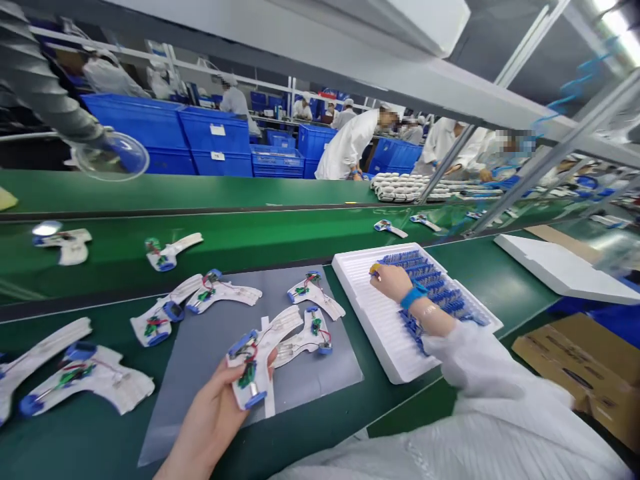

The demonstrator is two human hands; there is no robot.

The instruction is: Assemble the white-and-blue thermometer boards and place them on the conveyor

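Note:
My left hand (220, 400) is closed around a white gun-shaped plastic housing (263, 353), held tilted above a grey mat (193, 400). Inside that open housing show a green circuit board, red and black wires, a metal cylinder and blue end parts. My right hand (394, 283), with a yellow cover on a fingertip and a blue wrist strap (414, 293), is over a white foam tray (365, 313) holding rows of small blue parts (435, 288). Its fingers are pinched together; what they hold is too small to make out. Similar housings lie on the mat, such as one (316, 293) behind my left hand.
More housings lie left on the bench (90, 380) and on the green belt (260, 240) behind it. A white foam lid (565, 267) and cardboard box (580, 360) are at right. A ducted hood (113, 157) hangs upper left. People in white work beyond, near blue bins (215, 137).

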